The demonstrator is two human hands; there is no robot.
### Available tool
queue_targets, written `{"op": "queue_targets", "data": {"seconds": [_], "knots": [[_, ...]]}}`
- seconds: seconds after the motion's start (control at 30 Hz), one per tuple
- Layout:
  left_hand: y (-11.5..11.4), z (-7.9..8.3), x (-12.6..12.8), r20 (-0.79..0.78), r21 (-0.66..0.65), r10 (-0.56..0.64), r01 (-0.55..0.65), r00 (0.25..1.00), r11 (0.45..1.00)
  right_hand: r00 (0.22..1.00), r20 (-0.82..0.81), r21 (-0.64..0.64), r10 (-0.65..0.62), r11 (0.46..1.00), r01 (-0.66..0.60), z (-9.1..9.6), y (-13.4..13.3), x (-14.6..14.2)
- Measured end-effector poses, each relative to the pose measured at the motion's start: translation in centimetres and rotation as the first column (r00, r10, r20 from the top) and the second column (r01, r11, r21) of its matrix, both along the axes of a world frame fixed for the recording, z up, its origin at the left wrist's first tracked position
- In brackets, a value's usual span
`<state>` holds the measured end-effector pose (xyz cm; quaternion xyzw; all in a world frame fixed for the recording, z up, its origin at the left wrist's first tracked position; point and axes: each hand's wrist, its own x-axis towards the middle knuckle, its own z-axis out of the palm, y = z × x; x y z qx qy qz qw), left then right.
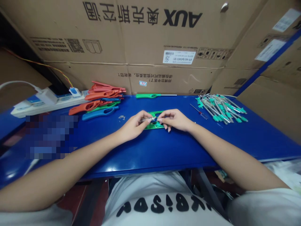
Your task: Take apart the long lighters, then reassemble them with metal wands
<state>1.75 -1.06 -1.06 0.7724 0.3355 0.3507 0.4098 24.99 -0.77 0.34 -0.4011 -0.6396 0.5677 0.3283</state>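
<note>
My left hand is closed in a pinch on a thin metal tube at the middle of the table. Facing it, my right hand pinches around a small pale part at the tube's end, too small to name. Beneath both hands lie green plastic lighter casing halves, with a teal piece resting among them. My fingers hide part of the casing. A few tiny metal bits lie left of my left hand.
Red, green and blue lighter casings are piled at the left, by a white power strip. A green lighter lies at the back. A screwdriver and a heap of metal tubes with teal parts are on the right. Cardboard walls the back.
</note>
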Motion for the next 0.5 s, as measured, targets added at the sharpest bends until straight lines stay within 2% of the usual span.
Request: {"op": "queue_targets", "data": {"seconds": [0.33,0.5], "knots": [[0.22,-0.40,0.24,0.082,-0.084,-0.044,0.050,0.996,0.995,0.999,0.039,0.055,0.036,0.998,-0.038,0.19,-0.10,0.24],[0.25,-0.54,0.26,0.086,-0.081,-0.047,0.054,0.995,0.995,0.998,0.046,0.065,0.031,0.997,-0.034,0.27,-0.15,0.22]]}}
